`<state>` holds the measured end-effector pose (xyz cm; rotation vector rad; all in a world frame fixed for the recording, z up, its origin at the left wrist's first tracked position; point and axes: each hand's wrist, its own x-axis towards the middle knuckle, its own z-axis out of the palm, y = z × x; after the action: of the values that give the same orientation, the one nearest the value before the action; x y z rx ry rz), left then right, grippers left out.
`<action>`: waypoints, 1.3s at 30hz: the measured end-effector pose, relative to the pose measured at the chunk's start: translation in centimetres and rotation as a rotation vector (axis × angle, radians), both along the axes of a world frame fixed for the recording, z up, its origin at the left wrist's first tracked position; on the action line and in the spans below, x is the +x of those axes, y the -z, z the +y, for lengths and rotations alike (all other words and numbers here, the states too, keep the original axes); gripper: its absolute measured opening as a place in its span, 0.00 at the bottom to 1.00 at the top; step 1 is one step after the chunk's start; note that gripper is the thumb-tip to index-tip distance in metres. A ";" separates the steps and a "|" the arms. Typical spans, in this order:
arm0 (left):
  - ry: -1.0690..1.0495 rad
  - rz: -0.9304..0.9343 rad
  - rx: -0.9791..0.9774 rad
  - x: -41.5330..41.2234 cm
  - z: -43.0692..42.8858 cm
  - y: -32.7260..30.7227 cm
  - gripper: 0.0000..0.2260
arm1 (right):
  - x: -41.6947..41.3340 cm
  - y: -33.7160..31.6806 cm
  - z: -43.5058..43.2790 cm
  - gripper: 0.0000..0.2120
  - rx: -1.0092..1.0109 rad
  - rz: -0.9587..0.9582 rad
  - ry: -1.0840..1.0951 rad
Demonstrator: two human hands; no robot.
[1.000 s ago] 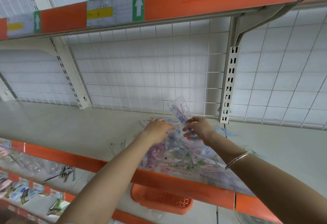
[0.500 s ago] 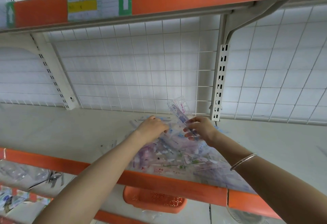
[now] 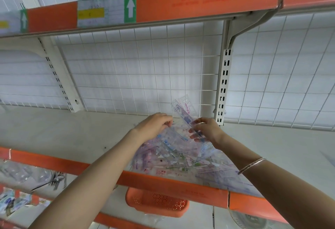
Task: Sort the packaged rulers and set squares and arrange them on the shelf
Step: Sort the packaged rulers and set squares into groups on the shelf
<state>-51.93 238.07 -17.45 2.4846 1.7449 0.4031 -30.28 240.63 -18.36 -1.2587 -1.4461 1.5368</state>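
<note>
Right hand fingers clamped on tilted packaged ruler, left hand fingers pinching packet pile

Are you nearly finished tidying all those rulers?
Not yet. Nothing looks sorted: the packets lie in one jumbled pile on the shelf. In hand: the right grip pinches one ruler packet, tilted up off the heap, while the left grip is at the pile. Left to do: sorting nearly everything and lining it up.
</note>
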 end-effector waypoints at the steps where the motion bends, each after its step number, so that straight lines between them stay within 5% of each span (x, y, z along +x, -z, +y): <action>1: 0.020 -0.029 0.014 0.5 0.0 -0.4 0.04 | 0.1 -0.1 -0.1 0.09 0.003 -0.006 -0.001; 15: 0.047 -0.116 0.091 5.4 0.8 -1.1 0.03 | 1.5 0.3 -1.4 0.12 0.080 -0.074 -0.099; 21: -0.016 -0.185 0.239 6.2 0.2 -0.6 0.09 | 1.8 0.4 -1.1 0.13 0.086 -0.080 -0.068; 30: 0.008 -0.054 0.283 8.4 0.2 -0.4 0.07 | 5.4 0.7 -0.9 0.11 0.109 -0.115 0.119; 39: 0.108 0.031 0.198 19.7 1.7 1.5 0.12 | 18.4 1.2 -2.3 0.09 0.123 -0.165 0.374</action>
<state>-32.20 239.77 -18.94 2.7194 1.6451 0.5558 -11.86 238.30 -19.60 -1.5082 -1.2915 1.1021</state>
